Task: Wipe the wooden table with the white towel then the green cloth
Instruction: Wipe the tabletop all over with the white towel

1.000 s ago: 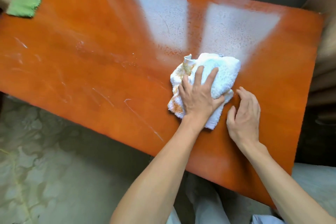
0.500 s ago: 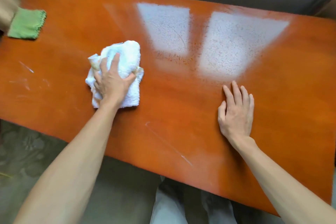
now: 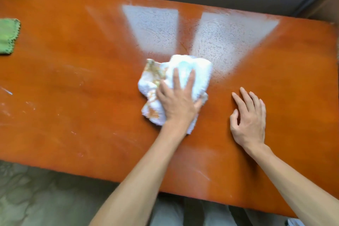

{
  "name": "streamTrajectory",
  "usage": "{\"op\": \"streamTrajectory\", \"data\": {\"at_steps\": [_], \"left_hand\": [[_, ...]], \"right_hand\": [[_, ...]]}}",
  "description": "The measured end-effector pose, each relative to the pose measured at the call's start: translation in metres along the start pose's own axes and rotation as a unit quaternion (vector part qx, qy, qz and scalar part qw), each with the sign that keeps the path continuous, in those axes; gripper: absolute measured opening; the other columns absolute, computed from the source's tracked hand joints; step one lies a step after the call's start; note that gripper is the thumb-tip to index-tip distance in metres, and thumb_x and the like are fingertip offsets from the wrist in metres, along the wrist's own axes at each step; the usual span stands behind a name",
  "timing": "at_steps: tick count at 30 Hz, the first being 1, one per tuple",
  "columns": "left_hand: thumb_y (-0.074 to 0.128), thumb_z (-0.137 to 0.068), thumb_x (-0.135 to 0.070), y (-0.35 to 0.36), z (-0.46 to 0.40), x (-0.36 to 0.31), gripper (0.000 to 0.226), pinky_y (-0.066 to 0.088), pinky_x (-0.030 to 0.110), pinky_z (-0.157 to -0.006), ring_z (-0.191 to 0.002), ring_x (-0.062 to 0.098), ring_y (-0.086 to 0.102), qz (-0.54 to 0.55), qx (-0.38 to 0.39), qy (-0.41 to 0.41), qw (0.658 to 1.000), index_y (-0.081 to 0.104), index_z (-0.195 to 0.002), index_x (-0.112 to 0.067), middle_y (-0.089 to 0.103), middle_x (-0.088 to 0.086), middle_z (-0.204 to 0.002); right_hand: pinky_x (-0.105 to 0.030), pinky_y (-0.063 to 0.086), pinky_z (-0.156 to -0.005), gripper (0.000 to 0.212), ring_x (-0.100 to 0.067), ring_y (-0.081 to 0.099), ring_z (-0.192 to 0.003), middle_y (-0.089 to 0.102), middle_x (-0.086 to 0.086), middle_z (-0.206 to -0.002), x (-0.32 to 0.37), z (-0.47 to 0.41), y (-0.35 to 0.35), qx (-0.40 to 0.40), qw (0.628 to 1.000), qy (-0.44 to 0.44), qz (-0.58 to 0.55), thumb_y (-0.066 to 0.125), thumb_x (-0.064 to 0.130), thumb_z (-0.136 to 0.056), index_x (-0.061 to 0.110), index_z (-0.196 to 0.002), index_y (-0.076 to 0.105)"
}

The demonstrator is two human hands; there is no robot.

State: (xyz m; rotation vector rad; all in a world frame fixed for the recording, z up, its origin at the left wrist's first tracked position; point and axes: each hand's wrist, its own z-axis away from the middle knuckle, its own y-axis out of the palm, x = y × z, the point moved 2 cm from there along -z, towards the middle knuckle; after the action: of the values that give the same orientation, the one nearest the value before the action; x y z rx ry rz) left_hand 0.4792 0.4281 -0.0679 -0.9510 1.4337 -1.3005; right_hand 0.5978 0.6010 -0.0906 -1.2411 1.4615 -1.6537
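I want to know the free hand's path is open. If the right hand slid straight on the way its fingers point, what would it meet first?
The right hand lies flat on the wooden table, fingers pointing to the far edge. Only bare, glossy tabletop seems to lie ahead; the white towel sits off to its left.

The towel lay bunched on the counter, about midway along its length and nearer the front edge than the back. The left hand rested flat on top of the towel, over its near right part, fingers pointing toward the far edge. The right hand lay flat on the counter, just to the right of the towel and apart from it. The cloth sat on the counter at the far left, well apart from the towel and both hands, partly cut off by the frame's edge.
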Motion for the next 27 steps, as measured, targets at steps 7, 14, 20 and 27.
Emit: {"op": "streamTrajectory", "data": {"at_steps": [7, 14, 20, 27], "left_hand": [[0.066, -0.069, -0.066, 0.011, 0.063, -0.051, 0.085, 0.043, 0.05, -0.098, -0.116, 0.04, 0.048, 0.069, 0.023, 0.115, 0.991, 0.035, -0.145, -0.048, 0.037, 0.001, -0.156], [0.048, -0.067, -0.066, -0.013, 0.036, 0.048, 0.077, 0.044, 0.044, -0.09, -0.114, 0.034, 0.048, 0.081, 0.02, 0.052, 0.995, 0.045, -0.142, -0.046, 0.041, -0.003, -0.153], [0.063, -0.075, -0.055, -0.04, 0.003, 0.168, 0.077, 0.043, 0.052, -0.1, -0.127, 0.039, 0.042, 0.058, 0.026, -0.096, 0.993, 0.037, -0.147, -0.044, 0.03, -0.003, -0.157], [0.061, -0.084, -0.055, -0.057, -0.029, 0.228, 0.077, 0.031, 0.059, -0.11, -0.139, 0.042, 0.025, 0.057, 0.052, -0.22, 0.972, 0.022, -0.15, -0.043, 0.015, -0.005, -0.159]], "right_hand": [[-0.05, 0.018, -0.121, 0.054, -0.031, 0.034, -0.143, 0.049, -0.01, -0.147, 0.0, 0.001, 0.0, -0.014, 0.999, 0.018, -0.037, 0.033, 0.019, -0.084, 0.006, -0.132, 0.053], [-0.05, 0.014, -0.123, 0.057, -0.032, 0.028, -0.146, 0.038, -0.011, -0.155, 0.007, 0.0, -0.004, 0.015, 1.0, 0.018, -0.017, 0.035, 0.019, -0.086, 0.008, -0.141, 0.047], [-0.053, 0.027, -0.117, 0.054, -0.034, 0.035, -0.141, 0.044, -0.014, -0.15, 0.066, -0.017, 0.003, 0.014, 0.992, -0.056, -0.114, 0.042, 0.005, -0.084, 0.004, -0.137, 0.051], [-0.05, 0.023, -0.12, 0.058, -0.034, 0.036, -0.142, 0.043, -0.011, -0.153, 0.181, -0.056, 0.034, 0.076, 0.98, -0.122, -0.137, 0.047, 0.012, -0.083, 0.011, -0.141, 0.051]]}}
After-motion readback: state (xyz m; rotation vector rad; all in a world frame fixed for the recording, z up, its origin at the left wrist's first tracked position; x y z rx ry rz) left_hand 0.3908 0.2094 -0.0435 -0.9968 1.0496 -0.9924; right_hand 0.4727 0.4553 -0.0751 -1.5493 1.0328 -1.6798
